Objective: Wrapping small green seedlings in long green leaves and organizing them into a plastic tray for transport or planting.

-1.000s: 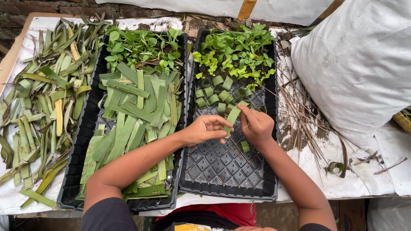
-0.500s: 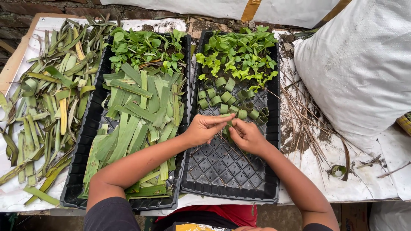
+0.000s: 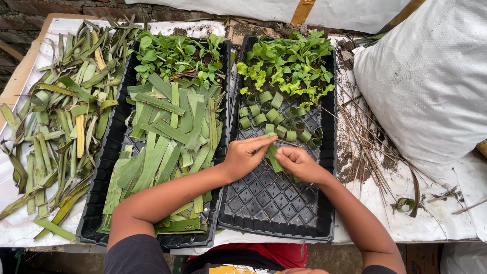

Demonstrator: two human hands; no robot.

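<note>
My left hand (image 3: 247,155) and my right hand (image 3: 299,164) meet over the right black tray (image 3: 276,223), both pinching one green leaf strip (image 3: 274,157) between the fingers. Just beyond the hands lie several rolled green leaf rings (image 3: 276,119) on the tray's grid. Green seedlings (image 3: 286,68) fill the tray's far end. The left black tray (image 3: 96,203) holds a heap of flat cut leaf strips (image 3: 167,137) with more seedlings (image 3: 175,56) at its far end.
A loose pile of long green and yellowed leaves (image 3: 56,132) lies on white sheeting at the left. A big white sack (image 3: 431,81) stands at the right, with dry stalks and soil (image 3: 370,147) beside it. One leaf ring (image 3: 404,204) lies near the table's front right.
Both hands have drawn back from the rolled rings toward me and now hold a leaf strip lower over the tray. The camera view has shifted slightly.
</note>
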